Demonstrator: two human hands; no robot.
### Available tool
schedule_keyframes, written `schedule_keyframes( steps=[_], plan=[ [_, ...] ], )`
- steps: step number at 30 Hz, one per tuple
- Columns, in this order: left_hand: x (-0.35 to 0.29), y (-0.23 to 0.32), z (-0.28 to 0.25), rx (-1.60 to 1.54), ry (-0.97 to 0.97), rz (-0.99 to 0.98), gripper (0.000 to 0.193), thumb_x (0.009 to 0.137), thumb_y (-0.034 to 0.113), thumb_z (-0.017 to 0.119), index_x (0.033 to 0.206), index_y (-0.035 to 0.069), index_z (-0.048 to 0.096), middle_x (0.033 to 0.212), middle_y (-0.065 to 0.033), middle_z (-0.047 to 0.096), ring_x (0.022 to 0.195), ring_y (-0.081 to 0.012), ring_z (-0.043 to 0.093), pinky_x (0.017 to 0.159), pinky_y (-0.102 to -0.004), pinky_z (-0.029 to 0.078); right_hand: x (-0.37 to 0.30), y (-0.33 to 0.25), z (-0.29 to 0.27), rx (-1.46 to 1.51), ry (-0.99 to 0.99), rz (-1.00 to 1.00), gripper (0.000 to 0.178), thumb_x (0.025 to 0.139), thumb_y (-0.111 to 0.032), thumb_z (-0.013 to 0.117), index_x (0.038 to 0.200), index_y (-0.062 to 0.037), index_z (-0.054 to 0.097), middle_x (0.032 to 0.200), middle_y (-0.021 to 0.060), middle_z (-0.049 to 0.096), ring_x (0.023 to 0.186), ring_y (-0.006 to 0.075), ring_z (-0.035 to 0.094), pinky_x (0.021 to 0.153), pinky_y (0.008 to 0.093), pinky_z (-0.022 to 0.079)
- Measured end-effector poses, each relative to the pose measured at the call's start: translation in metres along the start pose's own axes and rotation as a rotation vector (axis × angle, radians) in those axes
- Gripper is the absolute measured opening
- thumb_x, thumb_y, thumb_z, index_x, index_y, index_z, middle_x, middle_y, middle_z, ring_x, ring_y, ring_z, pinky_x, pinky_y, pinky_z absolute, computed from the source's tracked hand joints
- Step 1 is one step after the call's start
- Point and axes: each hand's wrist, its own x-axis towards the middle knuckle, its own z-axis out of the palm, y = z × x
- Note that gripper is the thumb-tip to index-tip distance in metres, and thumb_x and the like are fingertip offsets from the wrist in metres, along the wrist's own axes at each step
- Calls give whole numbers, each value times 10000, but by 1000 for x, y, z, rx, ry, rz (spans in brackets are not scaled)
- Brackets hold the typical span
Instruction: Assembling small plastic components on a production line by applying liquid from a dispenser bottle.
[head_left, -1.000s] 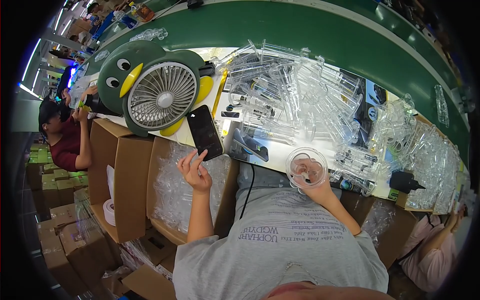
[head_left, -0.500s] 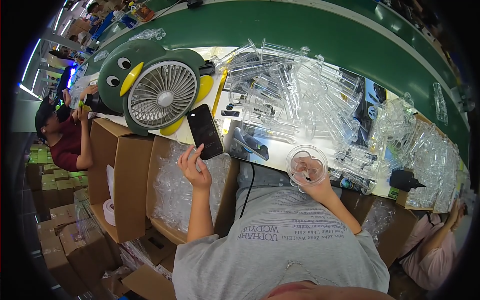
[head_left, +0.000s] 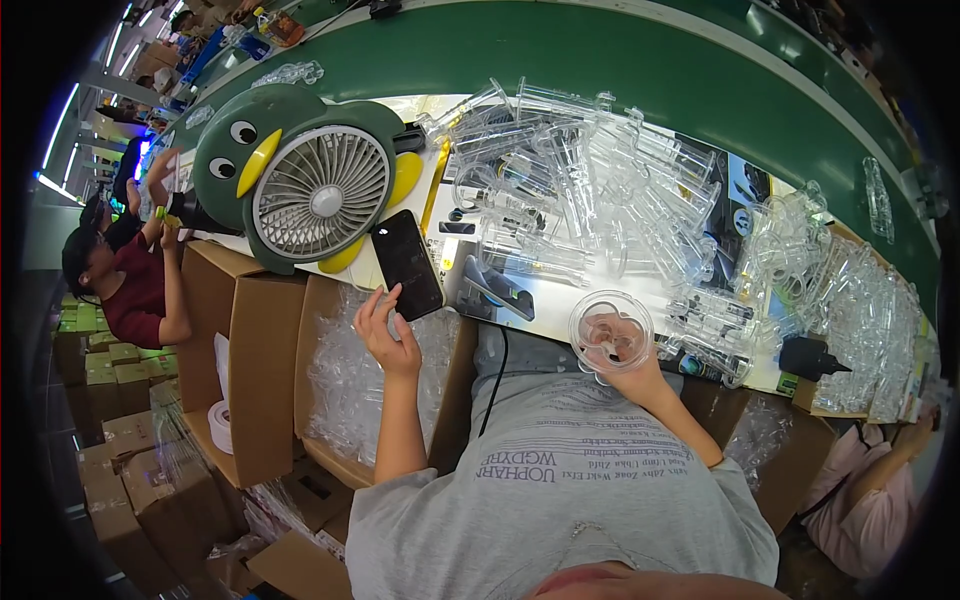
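Observation:
My right hand (head_left: 637, 372) grips a clear round plastic part (head_left: 611, 303) at the table's near edge. The part has a wide circular rim, and some of my fingers show through it. Fingers apart and holding nothing, my left hand (head_left: 388, 335) is raised by a dark phone (head_left: 407, 266), one fingertip at the phone's lower edge; whether it touches cannot be made out. Behind the round part, a large heap of clear plastic tubes (head_left: 625, 190) covers the printed sheets on the table.
A green penguin-shaped fan (head_left: 270, 180) stands left of the phone. Below it, a cardboard box (head_left: 455, 385) holds clear plastic pieces. More clear parts (head_left: 865, 330) are piled at right near a black pointed object (head_left: 812, 359). Co-workers (head_left: 130, 285) sit left and right.
My hands hold nearly the same places, and the round part stays in my right hand. The co-worker at left has shifted slightly, raising an arm; the one at right has moved a hand.

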Motion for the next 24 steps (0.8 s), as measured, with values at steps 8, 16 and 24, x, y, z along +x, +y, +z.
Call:
schedule_keyframes(
  steps=[8,16,24],
  plan=[
    [0,-2,1,-1,-4,6,191,885,105,419,1021,5,509,1064,-103,635,1088,-289,493,950,-381,298,-1,2,-1,-13,5,-37,242,762,-72,635,981,10,575,854,15,572,767,91,506,731,237,421],
    [0,-1,2,-5,3,-7,190,881,101,424,1014,7,522,1062,-96,637,1091,-286,490,954,-379,296,-1,-3,1,-8,14,-11,242,794,-107,647,987,12,563,846,20,566,806,102,524,786,262,430],
    [5,-1,3,-4,-11,-11,192,887,111,423,1019,8,516,1064,-99,634,1105,-290,485,958,-392,291,-2,2,-1,-24,5,-7,197,787,-94,649,926,4,551,875,41,570,846,131,539,823,286,426]
  ],
)
